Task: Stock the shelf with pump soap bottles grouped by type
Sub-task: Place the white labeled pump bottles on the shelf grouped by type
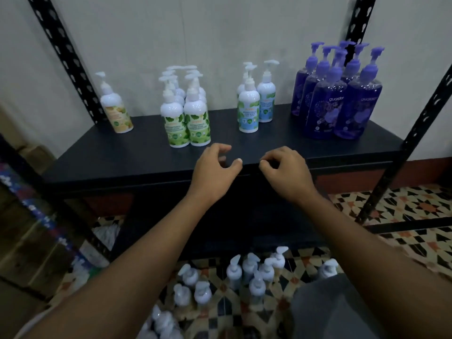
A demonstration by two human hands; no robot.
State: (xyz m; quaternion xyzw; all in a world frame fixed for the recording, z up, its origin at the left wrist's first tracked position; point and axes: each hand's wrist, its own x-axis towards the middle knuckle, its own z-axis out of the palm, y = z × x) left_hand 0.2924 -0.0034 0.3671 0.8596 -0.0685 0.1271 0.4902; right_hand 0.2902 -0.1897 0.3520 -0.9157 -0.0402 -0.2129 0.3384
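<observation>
On the black shelf (269,143) stand four groups of pump soap bottles. One bottle with an orange label (117,111) is at the left. Several green-label bottles (186,118) come after it, then three blue-label bottles (254,106), then several purple bottles (342,101) at the right. My left hand (215,170) and my right hand (286,170) hover side by side over the shelf's front edge, fingers loosely curled, holding nothing. More white pump bottles (247,275) stand on the tiled floor below.
Black perforated uprights (68,59) frame the shelf on both sides. A lower shelf board (220,231) sits beneath. Cardboard boxes (29,241) stand at the left. Patterned floor tiles (403,209) spread to the right.
</observation>
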